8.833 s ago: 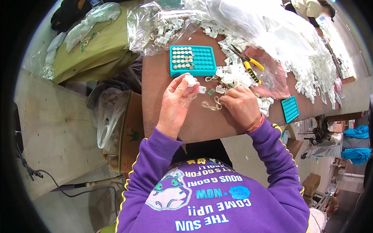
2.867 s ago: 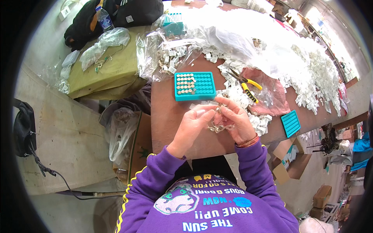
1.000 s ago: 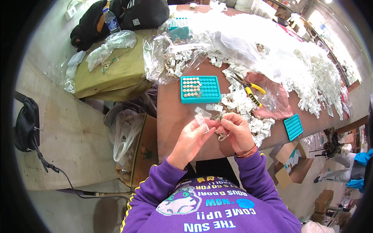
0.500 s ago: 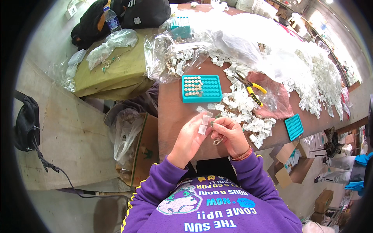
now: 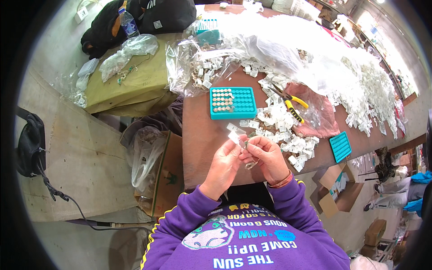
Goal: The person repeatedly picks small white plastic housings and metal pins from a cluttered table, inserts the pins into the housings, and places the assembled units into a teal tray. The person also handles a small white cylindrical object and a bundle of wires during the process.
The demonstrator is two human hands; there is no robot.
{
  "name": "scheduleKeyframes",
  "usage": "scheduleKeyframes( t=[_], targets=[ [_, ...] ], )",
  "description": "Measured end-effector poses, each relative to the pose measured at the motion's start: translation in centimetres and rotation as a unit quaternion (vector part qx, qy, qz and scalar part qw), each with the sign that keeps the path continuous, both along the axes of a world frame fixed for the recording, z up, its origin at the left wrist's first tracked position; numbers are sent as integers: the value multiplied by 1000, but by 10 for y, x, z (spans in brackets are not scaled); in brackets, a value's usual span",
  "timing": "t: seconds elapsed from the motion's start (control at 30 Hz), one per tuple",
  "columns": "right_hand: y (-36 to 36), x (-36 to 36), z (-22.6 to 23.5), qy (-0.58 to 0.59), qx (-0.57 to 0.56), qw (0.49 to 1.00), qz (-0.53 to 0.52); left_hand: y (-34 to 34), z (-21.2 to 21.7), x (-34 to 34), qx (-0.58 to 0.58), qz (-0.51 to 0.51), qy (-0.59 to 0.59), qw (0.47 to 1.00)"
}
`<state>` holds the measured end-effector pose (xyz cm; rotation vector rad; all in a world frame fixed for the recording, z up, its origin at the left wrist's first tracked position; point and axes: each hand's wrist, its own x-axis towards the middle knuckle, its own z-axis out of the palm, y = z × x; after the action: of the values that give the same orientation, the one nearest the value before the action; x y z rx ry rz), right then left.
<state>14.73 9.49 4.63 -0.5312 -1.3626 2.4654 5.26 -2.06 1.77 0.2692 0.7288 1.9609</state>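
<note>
Close together over the table's near edge, my two hands work at chest height. Between thumb and fingers, my left hand (image 5: 222, 170) pinches a small white translucent plastic piece (image 5: 234, 137). My right hand (image 5: 266, 161) is closed on a small greenish piece with thin wire, too small to name exactly; a shiny loop (image 5: 251, 165) hangs below its fingers. The fingertips of both hands nearly meet. Just beyond them sits a teal tray (image 5: 245, 115), its left side filled with rows of small round metallic pieces. Loose white plastic pieces (image 5: 302, 145) lie to the right.
Yellow-handled pliers (image 5: 294, 108) rest by a reddish cloth (image 5: 320, 117). A second teal tray (image 5: 340, 147) lies at the table's right edge. Large heaps of white pieces and plastic bags (image 5: 274, 54) cover the far side. An open cardboard box (image 5: 335, 191) stands on the floor at right.
My left hand has turned and its fingers have closed in nearer to my right hand. The white plastic piece has tilted and shifted slightly away from me. My right hand has barely moved.
</note>
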Motion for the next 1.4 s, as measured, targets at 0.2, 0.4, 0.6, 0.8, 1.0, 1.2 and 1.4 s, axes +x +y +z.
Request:
scheduleKeyframes(
  t=[0.2,0.4,0.6,0.8,1.0,1.2,1.4],
  targets=[
    [6,2,4,-31,126,992,2,-5,5,1,-60,70,106,990],
    [-5,-2,4,-26,116,993,-23,-6,2,0,-83,135,202,966],
    [-6,2,13,-63,153,986,-31,-10,4,-5,-82,118,228,963],
    [6,7,19,-77,94,992,34,-14,12,-13,-67,46,224,971],
    [-16,8,10,-33,61,996,-54,-13,15,-11,-47,37,196,979],
    [-11,14,16,-24,-85,996,29,-14,24,-15,-68,10,244,967],
    [-11,23,17,-51,10,998,19,-17,31,-20,-62,-46,244,967]
  ],
)
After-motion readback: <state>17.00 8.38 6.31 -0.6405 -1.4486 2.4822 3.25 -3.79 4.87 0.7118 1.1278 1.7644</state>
